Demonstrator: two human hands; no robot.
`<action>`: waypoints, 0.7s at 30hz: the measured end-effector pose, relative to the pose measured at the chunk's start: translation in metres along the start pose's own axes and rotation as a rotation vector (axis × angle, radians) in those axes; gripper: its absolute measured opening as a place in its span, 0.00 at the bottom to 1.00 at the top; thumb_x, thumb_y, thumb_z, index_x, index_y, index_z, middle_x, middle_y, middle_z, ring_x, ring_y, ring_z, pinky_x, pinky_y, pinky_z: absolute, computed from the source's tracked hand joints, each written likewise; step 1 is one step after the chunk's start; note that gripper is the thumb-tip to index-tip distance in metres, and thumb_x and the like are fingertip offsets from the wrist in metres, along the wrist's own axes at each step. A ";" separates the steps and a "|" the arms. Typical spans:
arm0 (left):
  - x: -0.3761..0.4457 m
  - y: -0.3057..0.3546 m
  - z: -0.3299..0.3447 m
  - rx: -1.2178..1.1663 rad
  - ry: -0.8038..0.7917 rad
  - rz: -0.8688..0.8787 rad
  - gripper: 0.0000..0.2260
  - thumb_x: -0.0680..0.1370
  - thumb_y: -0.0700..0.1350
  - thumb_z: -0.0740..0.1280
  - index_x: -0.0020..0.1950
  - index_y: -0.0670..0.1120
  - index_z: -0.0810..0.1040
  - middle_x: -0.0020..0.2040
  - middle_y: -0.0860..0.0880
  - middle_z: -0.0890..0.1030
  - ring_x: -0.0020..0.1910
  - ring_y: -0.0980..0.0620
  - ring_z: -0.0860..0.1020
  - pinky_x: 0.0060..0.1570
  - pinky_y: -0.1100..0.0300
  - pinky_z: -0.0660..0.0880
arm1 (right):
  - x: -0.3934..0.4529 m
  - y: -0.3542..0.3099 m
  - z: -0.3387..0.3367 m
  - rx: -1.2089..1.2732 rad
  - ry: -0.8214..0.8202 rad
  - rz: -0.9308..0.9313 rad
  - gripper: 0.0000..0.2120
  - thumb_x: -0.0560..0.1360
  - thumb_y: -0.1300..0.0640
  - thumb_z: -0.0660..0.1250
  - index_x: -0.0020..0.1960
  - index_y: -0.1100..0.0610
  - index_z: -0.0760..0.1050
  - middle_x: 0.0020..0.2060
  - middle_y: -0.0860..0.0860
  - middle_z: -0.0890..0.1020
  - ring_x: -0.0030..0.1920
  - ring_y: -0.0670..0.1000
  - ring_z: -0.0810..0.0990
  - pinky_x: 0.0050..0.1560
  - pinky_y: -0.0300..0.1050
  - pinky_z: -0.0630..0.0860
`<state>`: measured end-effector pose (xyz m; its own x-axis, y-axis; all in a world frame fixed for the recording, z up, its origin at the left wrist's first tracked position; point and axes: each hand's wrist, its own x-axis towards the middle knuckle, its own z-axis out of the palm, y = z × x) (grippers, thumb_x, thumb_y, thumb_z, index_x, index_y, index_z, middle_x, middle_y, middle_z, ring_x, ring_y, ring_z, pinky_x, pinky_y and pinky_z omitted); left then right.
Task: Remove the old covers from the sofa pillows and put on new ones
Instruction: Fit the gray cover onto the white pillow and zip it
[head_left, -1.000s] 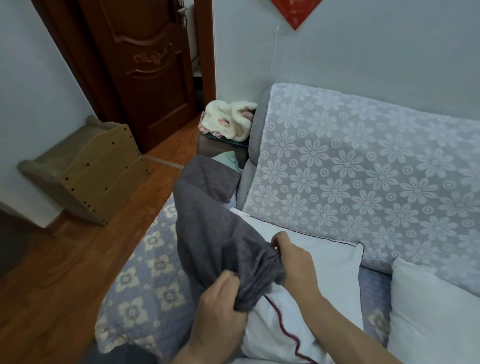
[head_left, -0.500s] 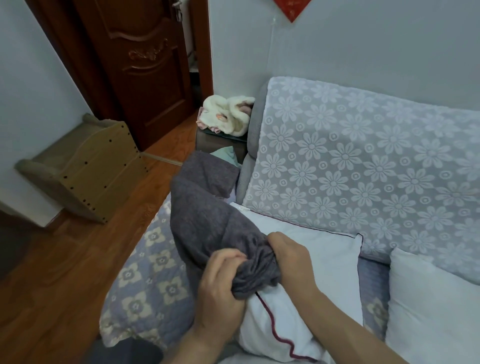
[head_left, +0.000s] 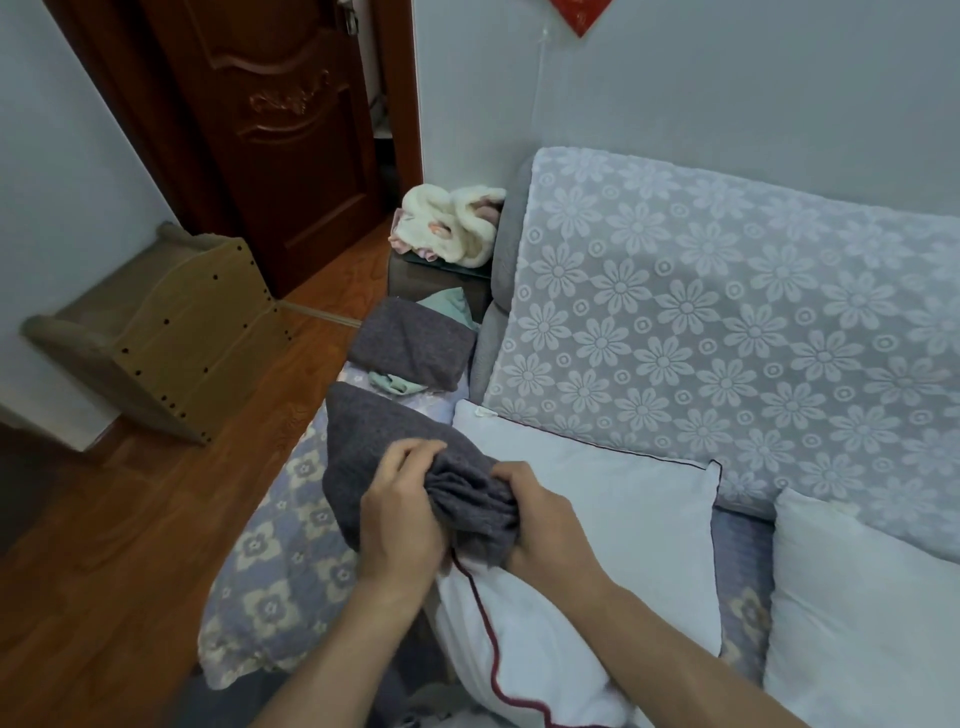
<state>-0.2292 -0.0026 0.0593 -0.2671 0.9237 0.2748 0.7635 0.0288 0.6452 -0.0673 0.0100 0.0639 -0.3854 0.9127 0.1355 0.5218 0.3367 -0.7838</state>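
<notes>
At six o'clock on the sofa seat (head_left: 291, 525), both my hands bunch the mouth of a grey cover (head_left: 395, 467) over the near corner of a white pillow (head_left: 613, 525). My left hand (head_left: 402, 512) has its fingers curled into the gathered folds; my right hand (head_left: 545, 522) grips the opposite side of the opening. I judge this an early stage: only that corner is inside, and most of the pillow lies bare. A second bare pillow (head_left: 857, 613) waits at four o'clock, and another folded grey cover (head_left: 410, 345) lies at twelve. The cover looks soft, woolly and slack; the pillow is smooth, plump, edged with dark red piping. The backrest throw (head_left: 727, 332) is flower-patterned lace.
</notes>
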 end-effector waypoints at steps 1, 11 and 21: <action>0.001 0.001 -0.002 -0.056 -0.010 -0.004 0.16 0.75 0.32 0.68 0.59 0.45 0.82 0.52 0.50 0.82 0.49 0.50 0.81 0.49 0.54 0.79 | 0.002 0.000 -0.002 0.001 -0.015 0.000 0.24 0.67 0.45 0.73 0.57 0.40 0.64 0.47 0.47 0.83 0.45 0.48 0.80 0.45 0.46 0.75; -0.016 0.011 -0.033 -0.799 -0.685 -0.641 0.07 0.75 0.36 0.74 0.52 0.42 0.86 0.51 0.44 0.87 0.55 0.44 0.84 0.57 0.54 0.79 | 0.008 0.005 -0.012 0.126 -0.061 0.051 0.14 0.68 0.61 0.69 0.51 0.49 0.80 0.44 0.44 0.85 0.46 0.45 0.84 0.50 0.47 0.80; -0.006 -0.003 -0.045 -1.322 -0.906 -0.786 0.26 0.67 0.33 0.77 0.64 0.32 0.78 0.63 0.30 0.78 0.59 0.35 0.80 0.59 0.43 0.78 | 0.017 -0.016 -0.064 0.480 -0.362 0.295 0.23 0.77 0.64 0.70 0.67 0.45 0.75 0.65 0.44 0.78 0.69 0.42 0.73 0.71 0.45 0.67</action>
<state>-0.2566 -0.0255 0.0881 0.4226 0.7594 -0.4947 -0.4270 0.6483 0.6304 -0.0330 0.0353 0.1175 -0.5529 0.7876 -0.2718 0.2803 -0.1314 -0.9509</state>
